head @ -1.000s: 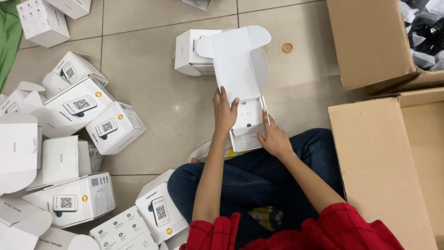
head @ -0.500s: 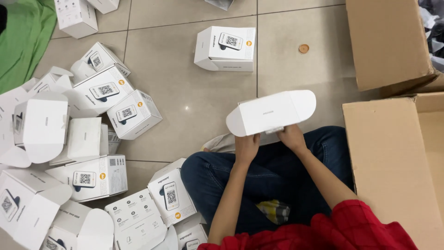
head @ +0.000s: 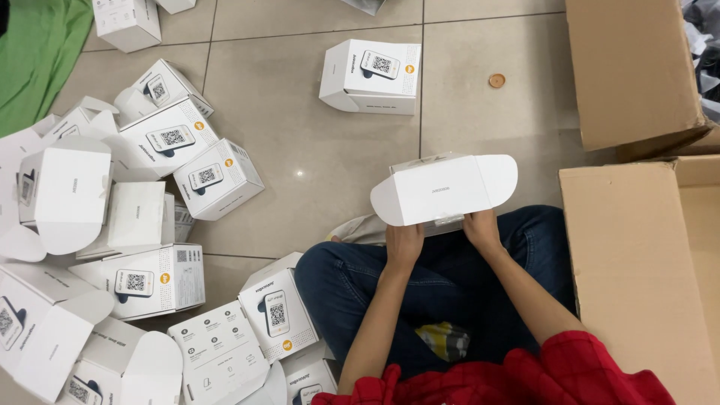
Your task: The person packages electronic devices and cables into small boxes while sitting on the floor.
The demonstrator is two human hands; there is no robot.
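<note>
Since half a second back, box barely shifted, flaps now flatter and level over my lap; a second ago it stood open with the lid up.

Head view only. Both hands grip the white cardboard carton with rounded flaps (head: 444,189) from below: my left hand (head: 403,244) closes on its near-left bottom edge, my right hand (head: 481,229) closes on the near-right bottom edge. Carton sits above my knees, blue jeans under it, off the floor. A clear plastic-looking part pokes out beneath; can't tell what it is.

Risk, as I judge it: grip is only at the near edge, so the carton could tip forward and spill its contents onto the beige tiled floor (head: 315,157); rounded flaps look untucked and could spring open.

Packages: one closed white box with a printed device picture and orange dot (head: 371,76) lies alone ahead, well apart. A heap of similar white boxes (head: 161,225), some open, some shut, crowds my left side. A large brown corrugated carton (head: 637,262) stands just to my right, another brown carton (head: 634,71) behind it. Green cloth (head: 37,52) top left. Small round brown disc (head: 496,80) on the tiles.
</note>
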